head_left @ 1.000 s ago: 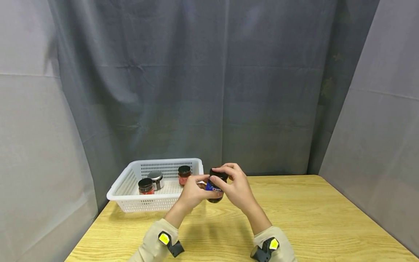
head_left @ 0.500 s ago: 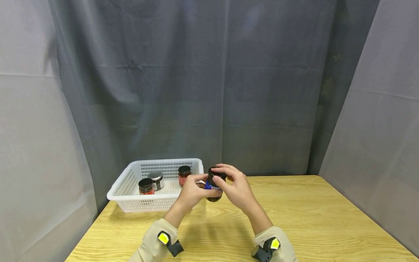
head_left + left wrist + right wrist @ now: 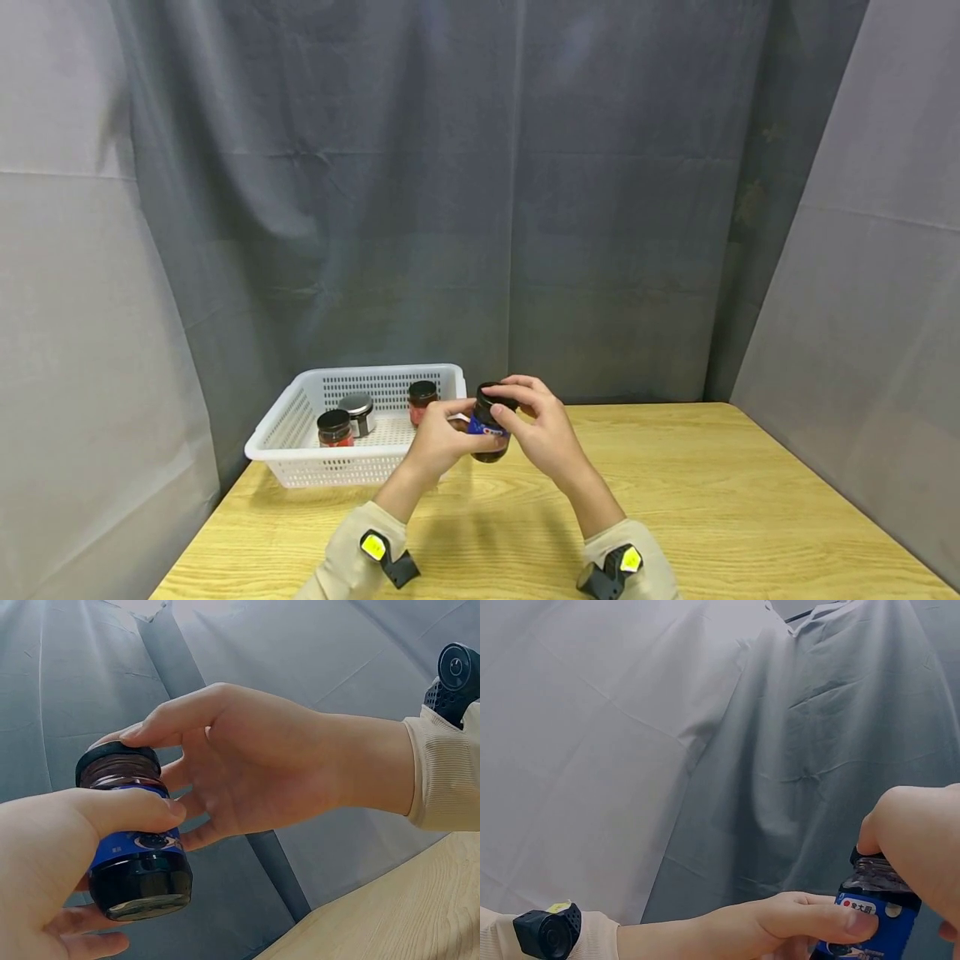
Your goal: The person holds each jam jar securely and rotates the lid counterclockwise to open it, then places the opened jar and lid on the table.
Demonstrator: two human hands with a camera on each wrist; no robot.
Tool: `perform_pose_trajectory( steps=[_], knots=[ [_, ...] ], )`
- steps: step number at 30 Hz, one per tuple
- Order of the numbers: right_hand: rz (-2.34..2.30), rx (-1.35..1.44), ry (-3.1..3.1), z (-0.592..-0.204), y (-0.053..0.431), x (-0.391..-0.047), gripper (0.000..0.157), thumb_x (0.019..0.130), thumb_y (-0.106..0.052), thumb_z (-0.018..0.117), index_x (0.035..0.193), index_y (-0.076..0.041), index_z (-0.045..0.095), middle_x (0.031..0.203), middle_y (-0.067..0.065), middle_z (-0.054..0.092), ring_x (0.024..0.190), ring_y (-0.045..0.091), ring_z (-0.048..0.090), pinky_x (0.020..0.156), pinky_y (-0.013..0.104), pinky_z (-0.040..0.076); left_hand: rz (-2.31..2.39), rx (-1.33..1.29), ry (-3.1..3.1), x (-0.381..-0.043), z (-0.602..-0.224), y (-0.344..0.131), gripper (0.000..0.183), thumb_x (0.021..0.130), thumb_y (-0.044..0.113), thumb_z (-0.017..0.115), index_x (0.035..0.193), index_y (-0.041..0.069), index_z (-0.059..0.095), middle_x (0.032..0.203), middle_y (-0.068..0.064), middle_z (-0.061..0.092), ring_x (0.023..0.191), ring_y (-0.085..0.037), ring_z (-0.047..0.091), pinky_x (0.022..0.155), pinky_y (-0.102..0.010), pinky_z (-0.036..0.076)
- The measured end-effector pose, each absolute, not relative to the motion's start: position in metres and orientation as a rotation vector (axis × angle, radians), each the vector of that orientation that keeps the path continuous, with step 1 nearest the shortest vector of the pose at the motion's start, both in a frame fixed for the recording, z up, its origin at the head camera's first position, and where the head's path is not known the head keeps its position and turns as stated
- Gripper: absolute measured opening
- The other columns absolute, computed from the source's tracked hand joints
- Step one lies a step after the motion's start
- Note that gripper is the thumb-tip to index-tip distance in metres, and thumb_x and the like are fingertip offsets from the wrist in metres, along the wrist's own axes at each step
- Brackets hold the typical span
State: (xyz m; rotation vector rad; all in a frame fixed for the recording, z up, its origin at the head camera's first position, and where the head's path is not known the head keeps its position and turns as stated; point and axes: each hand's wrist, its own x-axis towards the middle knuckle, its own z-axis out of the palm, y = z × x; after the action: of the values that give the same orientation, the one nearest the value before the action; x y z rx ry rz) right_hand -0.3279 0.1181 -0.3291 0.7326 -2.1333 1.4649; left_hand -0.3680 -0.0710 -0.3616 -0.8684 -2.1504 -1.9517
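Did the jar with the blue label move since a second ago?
Yes, a tiny bit: in the head view, the blue-labelled jar has shifted left, closer to the white plastic basket.

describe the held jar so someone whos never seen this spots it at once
Find the white basket on the wooden table. Just to its right, the left hand and right hand hold a jar. Its blue label sets it apart from the basket's two reddish jars and silver-lidded jar.
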Motion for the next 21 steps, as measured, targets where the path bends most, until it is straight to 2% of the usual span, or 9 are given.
perform_pose_trajectory(
  steps=[9, 13, 17, 21],
  knots=[
    [1.486, 0.753, -2.113, -0.33, 0.117, -0.327, 0.025, 0.097, -0.001, 0.065, 0.118, -0.008, 0.076, 0.141, 0.012, 0.061, 0.135, 0.036, 0.05, 0.107, 0.063, 0.04, -1.961, -0.886, -2.143, -0.369, -0.364, -0.073, 0.05, 0.077, 0.011, 0.093, 0.123, 0.005, 0.075, 0.101, -0.01, 0.075, 0.086, -0.028, 0.072, 0.073, -0.037, 0.061],
    [1.465, 0.747, -2.087, -0.331, 0.113, -0.327, 0.02, 0.098, -0.011, 0.071, 0.118, -0.01, 0.075, 0.141, 0.009, 0.061, 0.136, 0.034, 0.05, 0.107, 0.065, 0.039, -1.951, -0.88, -2.149, -0.37, -0.362, -0.073, 0.051, 0.076, 0.013, 0.094, 0.123, 0.007, 0.076, 0.1, -0.009, 0.076, 0.087, -0.028, 0.072, 0.073, -0.037, 0.061],
    [1.435, 0.721, -2.028, -0.334, 0.108, -0.331, 0.02, 0.096, -0.023, 0.077, 0.111, -0.01, 0.074, 0.136, 0.009, 0.065, 0.129, 0.034, 0.057, 0.104, 0.062, 0.044, -1.947, -0.894, -2.154, -0.37, -0.362, -0.073, 0.051, 0.077, 0.015, 0.094, 0.124, 0.007, 0.075, 0.101, -0.009, 0.076, 0.087, -0.026, 0.072, 0.074, -0.038, 0.061],
    [1.47, 0.729, -1.996, -0.337, 0.106, -0.334, 0.021, 0.097, -0.022, 0.077, 0.111, -0.008, 0.069, 0.134, 0.011, 0.065, 0.119, 0.031, 0.064, 0.101, 0.058, 0.048, -1.953, -0.896, -2.155, -0.371, -0.363, -0.073, 0.051, 0.077, 0.013, 0.093, 0.124, 0.007, 0.075, 0.102, -0.01, 0.076, 0.088, -0.025, 0.072, 0.074, -0.038, 0.061]
  ],
)
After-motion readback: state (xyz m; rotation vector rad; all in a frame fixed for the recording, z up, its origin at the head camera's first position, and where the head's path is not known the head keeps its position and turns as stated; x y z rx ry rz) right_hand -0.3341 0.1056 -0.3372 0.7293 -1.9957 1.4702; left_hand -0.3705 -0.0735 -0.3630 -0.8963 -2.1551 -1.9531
